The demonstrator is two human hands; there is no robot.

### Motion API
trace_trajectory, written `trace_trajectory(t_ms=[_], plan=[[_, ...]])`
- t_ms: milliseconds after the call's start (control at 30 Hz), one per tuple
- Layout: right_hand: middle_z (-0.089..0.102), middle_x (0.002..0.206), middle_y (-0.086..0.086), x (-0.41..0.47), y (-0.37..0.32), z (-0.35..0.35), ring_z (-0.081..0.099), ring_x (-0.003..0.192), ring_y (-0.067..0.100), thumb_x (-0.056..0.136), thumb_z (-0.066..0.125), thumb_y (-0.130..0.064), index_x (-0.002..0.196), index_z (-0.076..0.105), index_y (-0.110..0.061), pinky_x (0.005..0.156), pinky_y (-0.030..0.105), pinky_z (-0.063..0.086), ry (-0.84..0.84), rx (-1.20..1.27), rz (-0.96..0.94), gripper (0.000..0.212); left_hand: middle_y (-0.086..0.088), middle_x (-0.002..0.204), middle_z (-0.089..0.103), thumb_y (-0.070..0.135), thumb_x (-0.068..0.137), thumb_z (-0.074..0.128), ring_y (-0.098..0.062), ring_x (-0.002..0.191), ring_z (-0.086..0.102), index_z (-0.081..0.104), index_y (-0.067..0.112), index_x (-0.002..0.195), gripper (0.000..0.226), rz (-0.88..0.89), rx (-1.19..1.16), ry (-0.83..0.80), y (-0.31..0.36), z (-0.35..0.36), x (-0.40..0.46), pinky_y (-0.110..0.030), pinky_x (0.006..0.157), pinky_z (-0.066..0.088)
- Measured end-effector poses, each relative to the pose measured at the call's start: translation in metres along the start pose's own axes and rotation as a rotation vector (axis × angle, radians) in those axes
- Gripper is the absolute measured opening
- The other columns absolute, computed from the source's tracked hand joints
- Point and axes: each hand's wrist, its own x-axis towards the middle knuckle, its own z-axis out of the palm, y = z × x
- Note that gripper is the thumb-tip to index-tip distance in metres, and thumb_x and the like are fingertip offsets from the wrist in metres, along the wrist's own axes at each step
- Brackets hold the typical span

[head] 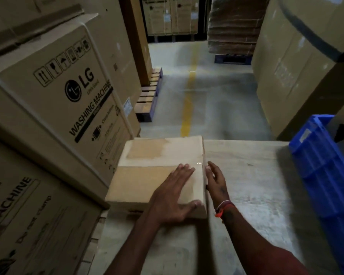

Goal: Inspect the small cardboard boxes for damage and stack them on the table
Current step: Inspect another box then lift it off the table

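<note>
Cardboard box (159, 171) lies flat on table (246, 175). Left hand (173, 193) presses its top, fingers straight. Right hand (216, 179) touches the box's right side, fingers relaxed, gripping nothing.

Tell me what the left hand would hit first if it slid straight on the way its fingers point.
Nothing solid, probably. The left hand lies flat on the small tan cardboard box, fingers pointing toward its far edge; it would cross the paler tape patch, then pass over the edge.
</note>
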Motion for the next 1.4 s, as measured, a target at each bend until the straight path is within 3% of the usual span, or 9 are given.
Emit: trace_trajectory(t_ms=[133,233,333,400,533,767,967,1167,1400], plan=[[0.059,0.145,-0.004,-0.004,-0.01,-0.004,0.055,0.133,0.017,0.103,0.044,-0.059,0.135,0.059,-0.034,0.105,0.047,0.047,-0.022,0.126,0.158,0.044,0.005,0.167,0.023,0.062,0.095,0.046,-0.014,0.156,0.011,0.035,0.029,0.156,0.071,-0.304,0.06,0.251,-0.057,0.002,-0.036,-0.054,0.124,0.02],[0.049,0.152,-0.012,-0.027,-0.029,-0.007,0.048,0.138,0.012,0.083,0.048,-0.081,0.145,0.049,-0.044,0.113,0.053,0.039,-0.065,0.113,0.172,0.072,-0.01,0.166,0.022,0.064,0.089,0.048,-0.033,0.154,0.018,0.036,0.023,0.152,0.076,-0.803,0.148,0.565,-0.086,-0.001,-0.071,-0.063,0.116,0.028],[0.03,0.162,-0.024,-0.049,-0.027,0.003,0.032,0.148,0.005,0.089,0.054,-0.074,0.155,0.032,-0.051,0.122,0.045,0.027,-0.215,-0.025,0.073,0.073,-0.024,0.157,0.032,0.081,0.079,0.056,-0.041,0.143,0.036,0.028,0.014,0.151,0.102,-1.067,-0.201,0.739,-0.098,0.01,-0.082,-0.059,0.111,0.039],[0.015,0.166,-0.024,-0.045,-0.024,0.019,0.014,0.154,0.001,0.097,0.062,-0.054,0.161,0.02,-0.042,0.125,0.033,0.016,-0.241,-0.229,-0.051,0.078,-0.021,0.148,0.046,0.078,0.077,0.062,-0.034,0.13,0.053,0.026,0.012,0.149,0.104,-1.03,-0.498,0.834,-0.099,0.014,-0.07,-0.048,0.108,0.046],[0.015,0.167,-0.012,0.011,-0.031,0.043,0.016,0.155,0.008,0.102,0.063,-0.024,0.163,0.013,-0.025,0.126,0.027,0.014,-0.186,-0.319,-0.144,0.078,-0.015,0.147,0.045,0.038,0.096,0.065,-0.026,0.126,0.053,0.024,0.0,0.148,0.076,-1.052,-0.546,0.831,-0.11,0.007,-0.029,-0.032,0.105,0.042],[0.012,0.171,-0.001,0.05,-0.028,0.058,0.016,0.156,0.017,0.104,0.059,-0.03,0.164,0.007,-0.023,0.128,0.038,0.016,-0.176,-0.474,-0.218,0.08,-0.003,0.147,0.034,0.038,0.095,0.067,-0.017,0.13,0.042,0.014,0.003,0.151,0.084,-1.009,-0.612,0.726,-0.14,-0.01,-0.001,-0.025,0.11,0.034],[0.003,0.172,0.002,0.034,-0.041,0.049,0.014,0.157,0.024,0.104,0.057,-0.036,0.163,-0.008,-0.027,0.128,0.042,0.016,-0.246,-0.422,-0.093,0.088,-0.007,0.164,0.021,0.064,0.09,0.061,-0.027,0.147,0.03,0.005,0.029,0.156,0.094,-0.984,-0.661,0.502,-0.16,-0.017,-0.025,-0.044,0.121,0.029],[0.012,0.172,0.007,-0.022,-0.024,0.025,0.027,0.153,0.03,0.101,0.051,-0.059,0.162,-0.005,-0.044,0.122,0.053,0.029,-0.191,-0.257,0.121,0.084,-0.011,0.164,0.028,0.04,0.103,0.054,-0.027,0.148,0.033,0.019,0.018,0.159,0.069,-0.972,-0.727,0.617,-0.13,-0.006,-0.054,-0.041,0.118,0.034],[0.03,0.167,0.007,-0.062,-0.025,0.004,0.033,0.151,0.025,0.105,0.049,-0.048,0.163,0.014,-0.038,0.12,0.055,0.034,-0.215,-0.198,0.078,0.068,-0.006,0.163,0.029,0.033,0.102,0.058,-0.025,0.148,0.033,0.028,0.023,0.156,0.062,-0.962,-0.874,0.621,-0.092,0.013,-0.093,-0.049,0.118,0.036]])
